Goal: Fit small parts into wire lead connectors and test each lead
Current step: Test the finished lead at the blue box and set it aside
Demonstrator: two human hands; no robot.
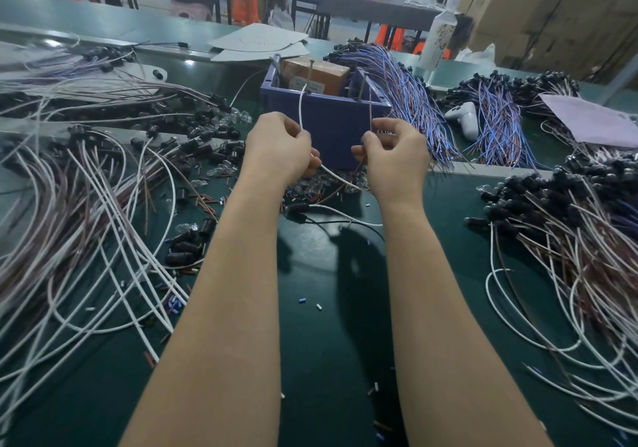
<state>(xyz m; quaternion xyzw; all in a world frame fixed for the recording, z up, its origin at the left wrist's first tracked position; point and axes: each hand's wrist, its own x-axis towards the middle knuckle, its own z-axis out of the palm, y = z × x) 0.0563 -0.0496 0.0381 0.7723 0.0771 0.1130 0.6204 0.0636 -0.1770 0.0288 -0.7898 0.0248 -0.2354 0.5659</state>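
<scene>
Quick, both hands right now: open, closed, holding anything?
Left hand: closed, pinching the white wire.
Right hand: closed, pinching the brown wire.

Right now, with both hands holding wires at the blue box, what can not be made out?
Head view:
- Grip on the wires: hidden behind left hand and right hand.
- Tips of white wire and brown wire at the blue box: too small to tell contact.
- Label on carton: blurred.
- Wire pile at left: cut by the edge.
</scene>
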